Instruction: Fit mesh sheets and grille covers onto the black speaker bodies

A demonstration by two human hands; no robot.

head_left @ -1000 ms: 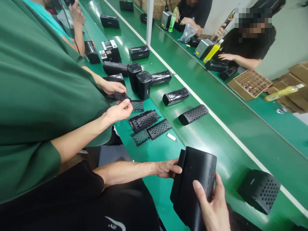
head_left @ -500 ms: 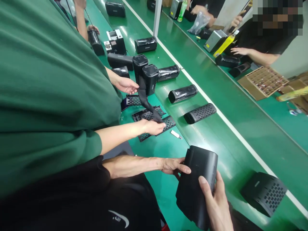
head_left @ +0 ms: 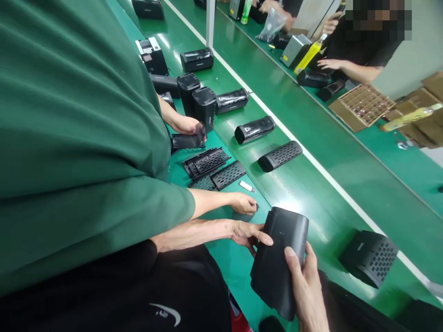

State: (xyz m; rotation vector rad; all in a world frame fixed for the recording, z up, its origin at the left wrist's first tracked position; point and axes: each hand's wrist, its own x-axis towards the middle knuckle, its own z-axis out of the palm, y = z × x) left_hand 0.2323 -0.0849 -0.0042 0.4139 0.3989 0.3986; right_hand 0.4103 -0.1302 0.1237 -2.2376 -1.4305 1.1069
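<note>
A smooth black plastic housing (head_left: 282, 258), curved like a speaker shell, is tilted between my two hands above the green bench. My left hand (head_left: 246, 235) grips its left edge, thumb on the near face and the other fingers mostly hidden behind. From the lower right my right hand (head_left: 308, 281) clasps the opposite side, thumb across the face and fingers round the far edge. Just beyond my left hand is a co-worker's hand (head_left: 244, 203), closed on a small dark piece. The co-worker's other hand (head_left: 187, 124) is near a dark panel (head_left: 188, 140).
Black perforated grilles (head_left: 228, 175) lie on the bench beside a small white tube (head_left: 247, 186). Several black housings rest along the green line, including a perforated one (head_left: 281, 156) and another (head_left: 370, 258) at right. Across the line are a partitioned carton (head_left: 363, 106) and a yellow bottle (head_left: 308, 57).
The co-worker's nearer hand has moved toward me, and the dark strip stretched between the co-worker's hands no longer shows that way. My grip on the housing stays; the view has shifted slightly.
</note>
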